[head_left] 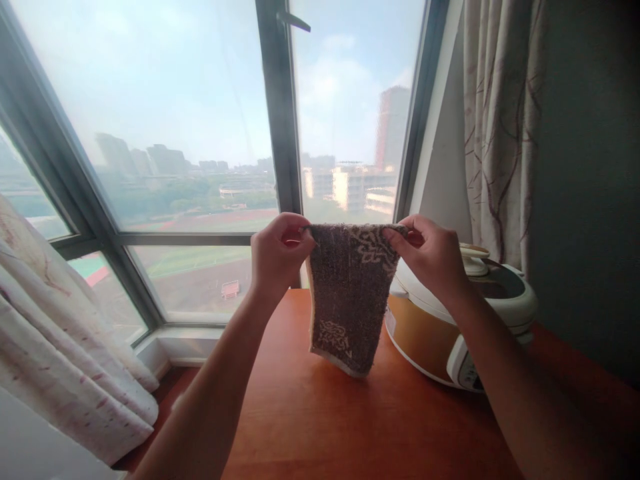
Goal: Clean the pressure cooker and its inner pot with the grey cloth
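A small brown towel (347, 300) with a pale woven pattern hangs in front of me, above the wooden table (320, 427). My left hand (279, 257) pinches its upper left corner. My right hand (431, 257) pinches the upper right corner. The cloth is stretched between them at the top, and its lower edge dangles just above the tabletop.
A white and orange rice cooker (440, 327) stands on the table right behind the towel, under my right forearm. A large window (200, 133) fills the back. Patterned curtains hang at the left (65, 347) and right (500, 127).
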The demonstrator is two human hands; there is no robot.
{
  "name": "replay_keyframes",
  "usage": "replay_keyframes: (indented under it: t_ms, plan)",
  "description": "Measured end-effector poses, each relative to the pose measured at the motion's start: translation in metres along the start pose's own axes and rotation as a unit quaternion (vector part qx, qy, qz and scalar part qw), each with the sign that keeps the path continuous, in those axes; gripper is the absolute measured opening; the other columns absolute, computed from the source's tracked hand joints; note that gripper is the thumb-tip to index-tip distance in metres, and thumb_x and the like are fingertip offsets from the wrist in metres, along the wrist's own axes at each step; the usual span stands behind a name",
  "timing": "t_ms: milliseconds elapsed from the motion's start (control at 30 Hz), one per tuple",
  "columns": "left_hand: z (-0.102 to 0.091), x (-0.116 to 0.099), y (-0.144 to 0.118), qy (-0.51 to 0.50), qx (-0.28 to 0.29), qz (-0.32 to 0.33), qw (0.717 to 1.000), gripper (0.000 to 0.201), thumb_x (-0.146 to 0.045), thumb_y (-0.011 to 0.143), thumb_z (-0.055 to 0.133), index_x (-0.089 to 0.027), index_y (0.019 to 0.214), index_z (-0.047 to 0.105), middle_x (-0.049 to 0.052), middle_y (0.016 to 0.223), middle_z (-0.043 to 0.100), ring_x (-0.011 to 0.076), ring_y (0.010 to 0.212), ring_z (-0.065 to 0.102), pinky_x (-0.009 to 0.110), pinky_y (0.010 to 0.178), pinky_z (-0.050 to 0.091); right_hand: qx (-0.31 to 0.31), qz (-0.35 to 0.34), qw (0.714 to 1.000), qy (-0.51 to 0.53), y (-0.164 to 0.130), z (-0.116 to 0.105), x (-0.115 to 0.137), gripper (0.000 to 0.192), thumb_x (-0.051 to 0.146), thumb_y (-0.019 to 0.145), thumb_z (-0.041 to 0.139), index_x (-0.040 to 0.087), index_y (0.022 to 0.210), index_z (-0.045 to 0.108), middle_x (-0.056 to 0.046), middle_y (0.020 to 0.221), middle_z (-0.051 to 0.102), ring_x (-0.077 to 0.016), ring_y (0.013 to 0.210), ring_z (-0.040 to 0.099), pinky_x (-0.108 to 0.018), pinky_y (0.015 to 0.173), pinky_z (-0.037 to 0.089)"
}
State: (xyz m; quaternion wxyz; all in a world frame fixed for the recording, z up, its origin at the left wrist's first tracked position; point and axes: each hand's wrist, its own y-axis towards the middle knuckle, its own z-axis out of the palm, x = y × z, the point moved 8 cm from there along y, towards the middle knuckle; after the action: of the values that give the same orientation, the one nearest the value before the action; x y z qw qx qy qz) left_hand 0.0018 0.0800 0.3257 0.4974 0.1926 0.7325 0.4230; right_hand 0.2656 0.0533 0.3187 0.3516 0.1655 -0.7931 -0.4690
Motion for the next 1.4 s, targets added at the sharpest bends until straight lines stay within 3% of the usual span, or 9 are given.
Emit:
replay_keyframes:
  t_ms: [367,467,667,800,933,1033,1200,1300,1400]
  plan:
    - [-0.008,-0.014,0.008,-0.092,-0.004,0.0,0.996,0.016,-0.019,0.071,0.068,-0.017,0.086,0.074,-0.002,0.07,0.07,0.0111,0.062,0.064,0.02,0.057,0.05,-0.033,0.091,0.974,0.204,0.01,-0.006,-0.006,0.025,0.042,0.076,0.08,0.023,0.086,0.067,0.001,0.071,0.066,-0.0152,0.062,0.061,-0.025,0.054,0.048]
    - [-0.006,-0.004,0.01,-0.099,0.004,-0.013,0.995,0.018,-0.021,0.072,0.069,-0.017,0.088,0.075,0.0,0.073,0.072,0.0118,0.064,0.065,0.021,0.059,0.05,-0.019,0.103,0.966,0.237,0.014,0.002,-0.012,0.027,0.043,0.076,0.08,0.022,0.088,0.068,0.002,0.07,0.065,-0.0142,0.06,0.06,-0.025,0.054,0.048]
    - [0.027,0.084,-0.013,-0.109,0.095,-0.151,0.978,0.025,-0.028,0.072,0.07,-0.014,0.092,0.075,0.002,0.07,0.071,0.0128,0.061,0.064,0.021,0.055,0.048,0.084,0.09,0.989,0.079,-0.008,0.059,-0.046,0.023,0.04,0.083,0.071,0.017,0.09,0.069,0.0,0.07,0.067,-0.0156,0.064,0.061,-0.026,0.059,0.046]
    - [0.045,0.154,-0.053,-0.075,0.119,-0.235,0.962,0.03,-0.034,0.07,0.068,-0.013,0.091,0.074,0.003,0.07,0.071,0.0146,0.061,0.065,0.024,0.057,0.049,0.221,0.078,0.968,-0.089,-0.044,0.112,-0.068,0.027,0.027,0.09,0.063,0.018,0.115,0.066,-0.005,0.087,0.075,-0.0189,0.08,0.07,-0.028,0.074,0.049]
    - [0.046,0.181,-0.085,-0.052,0.124,-0.258,0.957,0.026,-0.034,0.069,0.07,-0.013,0.084,0.074,0.007,0.074,0.074,0.0181,0.068,0.067,0.027,0.062,0.052,0.294,0.061,0.946,-0.124,-0.069,0.136,-0.063,0.02,0.021,0.09,0.061,0.023,0.107,0.072,-0.006,0.092,0.078,-0.0216,0.089,0.071,-0.03,0.079,0.05]
    - [0.037,0.181,-0.101,-0.048,0.133,-0.265,0.954,0.027,-0.035,0.072,0.07,-0.015,0.088,0.075,0.009,0.085,0.077,0.021,0.079,0.071,0.032,0.072,0.056,0.332,0.034,0.933,-0.132,-0.086,0.14,-0.048,0.02,0.021,0.094,0.055,0.024,0.095,0.075,-0.006,0.098,0.077,-0.0223,0.094,0.071,-0.03,0.082,0.05]
    - [0.008,0.161,-0.139,-0.03,0.172,-0.23,0.958,0.024,-0.034,0.081,0.067,-0.018,0.097,0.076,0.01,0.099,0.079,0.0244,0.09,0.074,0.039,0.084,0.06,0.337,0.018,0.939,-0.059,-0.133,0.117,-0.044,0.023,0.017,0.09,0.059,0.023,0.107,0.073,-0.006,0.105,0.077,-0.021,0.095,0.071,-0.031,0.084,0.052]
    - [-0.013,0.133,-0.173,0.016,0.198,-0.129,0.971,0.017,-0.03,0.087,0.063,-0.024,0.094,0.077,0.006,0.098,0.079,0.0244,0.097,0.074,0.039,0.091,0.059,0.321,0.047,0.945,0.046,-0.176,0.091,-0.047,0.016,0.023,0.09,0.062,0.021,0.101,0.074,-0.005,0.096,0.077,-0.0171,0.075,0.069,-0.029,0.074,0.055]
    - [-0.026,0.113,-0.214,0.032,0.247,-0.073,0.966,0.018,-0.027,0.091,0.059,-0.027,0.093,0.077,0.005,0.098,0.079,0.0232,0.102,0.072,0.036,0.092,0.059,0.327,0.054,0.94,0.083,-0.223,0.072,-0.04,0.015,0.025,0.092,0.06,0.023,0.1,0.073,-0.004,0.094,0.075,-0.0179,0.078,0.069,-0.03,0.075,0.055]
